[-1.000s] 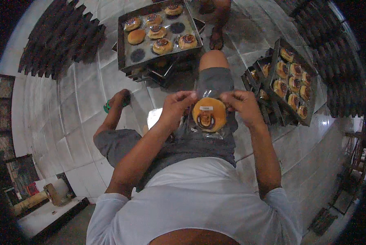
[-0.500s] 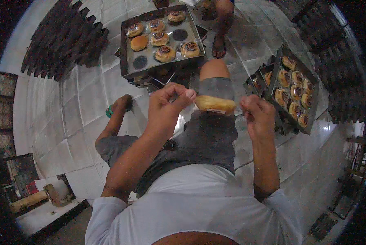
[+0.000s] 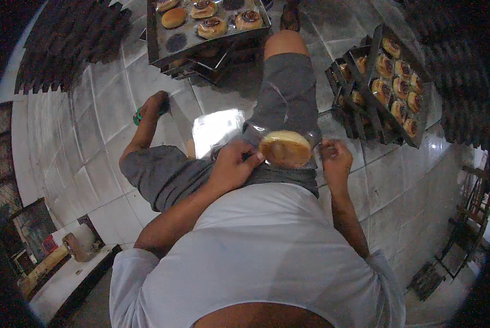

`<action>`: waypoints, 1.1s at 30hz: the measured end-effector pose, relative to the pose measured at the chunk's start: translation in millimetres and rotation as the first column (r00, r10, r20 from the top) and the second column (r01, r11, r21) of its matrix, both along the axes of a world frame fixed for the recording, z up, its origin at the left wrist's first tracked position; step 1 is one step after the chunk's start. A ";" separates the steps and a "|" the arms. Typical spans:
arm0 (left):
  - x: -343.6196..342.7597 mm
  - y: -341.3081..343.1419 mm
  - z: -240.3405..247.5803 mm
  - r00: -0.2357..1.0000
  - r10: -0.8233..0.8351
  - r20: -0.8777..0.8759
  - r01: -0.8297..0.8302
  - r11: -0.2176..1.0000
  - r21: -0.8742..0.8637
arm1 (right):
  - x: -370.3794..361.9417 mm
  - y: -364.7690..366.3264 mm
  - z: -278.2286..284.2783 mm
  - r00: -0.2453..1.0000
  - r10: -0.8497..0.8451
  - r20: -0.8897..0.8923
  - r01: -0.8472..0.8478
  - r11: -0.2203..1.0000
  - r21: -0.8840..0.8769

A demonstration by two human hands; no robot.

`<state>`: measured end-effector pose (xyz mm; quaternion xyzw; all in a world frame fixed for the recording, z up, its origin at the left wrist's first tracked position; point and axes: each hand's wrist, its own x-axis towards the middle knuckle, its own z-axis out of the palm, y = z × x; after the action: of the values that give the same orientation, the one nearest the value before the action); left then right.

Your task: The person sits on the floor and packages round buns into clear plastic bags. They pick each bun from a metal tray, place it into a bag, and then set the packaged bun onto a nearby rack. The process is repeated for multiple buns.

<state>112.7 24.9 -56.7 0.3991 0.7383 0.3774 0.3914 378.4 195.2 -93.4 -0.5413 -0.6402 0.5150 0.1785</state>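
A round golden bun (image 3: 286, 148) in a clear plastic bag hangs in front of my lap, its pale brown side toward me. My left hand (image 3: 235, 163) pinches the bag's left edge between thumb and fingers, close against the bun. On the other side my right hand (image 3: 336, 158) has its fingers closed at the bag's right end. Ahead of me to the left is a dark metal tray (image 3: 207, 45) of buns, most of them wrapped. One unwrapped bun (image 3: 174, 18) sits in it.
At the right, a tilted tray (image 3: 377, 90) of wrapped buns rests on other stacked trays. A stack of bright clear plastic bags (image 3: 217, 131) lies by my left thigh. Dark stacked trays (image 3: 72, 46) stand at the far left. A low white bench (image 3: 70, 276) is at the lower left.
The bagged bun has turned from edge-on to flat side toward me and come nearer my lap. Both hands have moved down with it. My view has tipped downward, so the trays sit higher.
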 end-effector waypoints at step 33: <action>-47.6 -70.4 18.8 0.804 0.365 -0.470 -0.303 0.931 0.203 | -248.4 -7.5 -9.5 0.385 0.920 0.079 -0.921 0.376 0.102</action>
<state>65.2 -45.5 -37.9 0.3690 0.8493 0.3668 0.0896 130.0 187.7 -102.8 -0.0847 -0.8654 0.4824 -0.1055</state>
